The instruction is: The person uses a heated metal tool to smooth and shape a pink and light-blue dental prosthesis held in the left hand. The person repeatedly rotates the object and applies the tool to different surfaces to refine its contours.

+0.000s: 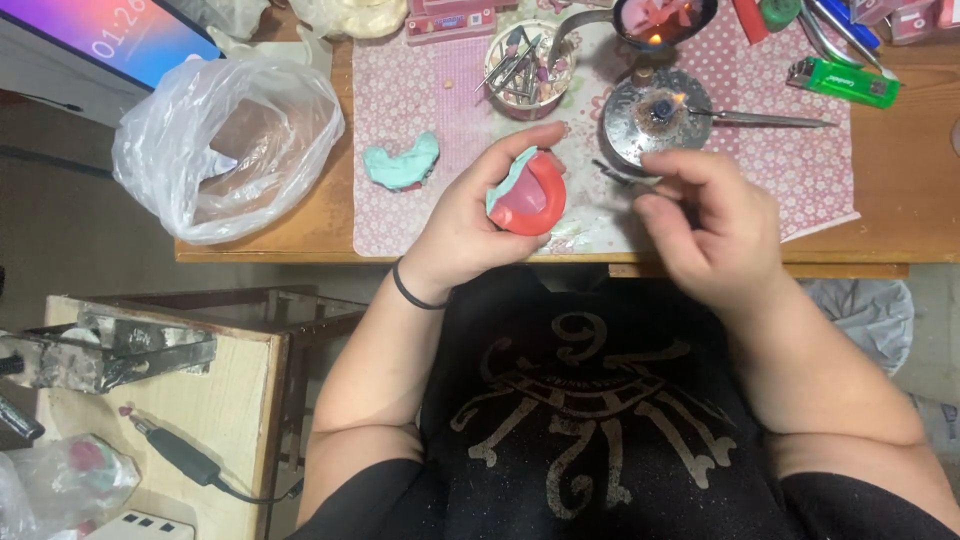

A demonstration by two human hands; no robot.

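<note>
So on the far left of our wooden table (300,225) we've got a clear plastic bag (225,140) slumped open, something pale and crumpled showing through it, can't really tell what. Just right of that, on the pink dotted mat (400,100), a teal dental cast (402,163) lies by itself, near our left hand but not touching it.

Top middle there's a small round tub (527,68) stuffed with thin metal tools and burs sticking out at all angles. Next to it a metal spoon (665,20) with some pinkish-red stuff in the bowl and a small glow at its lower edge. Under that sits a round metal burner (655,120) with a tiny flame lit, and a slim metal instrument (770,120) lies with its tip right at the flame. Far right on the table, a green lighter (842,82).

Now the hands. Our left hand (470,225) is curled around a red wax rim on a teal base (528,192), thumb over the top and fingers wrapped behind, so it's a firm cupped grip, held just above the front edge of the mat. Black hair tie (415,293) on that wrist.

Our right hand (715,230) is just beside it, fingers bunched up close and pinching a thin metal tool (618,177), whose tip points toward the wax piece but sits a bit apart from it. It's blurry there, so the exact finger hold is hard to make out
</note>
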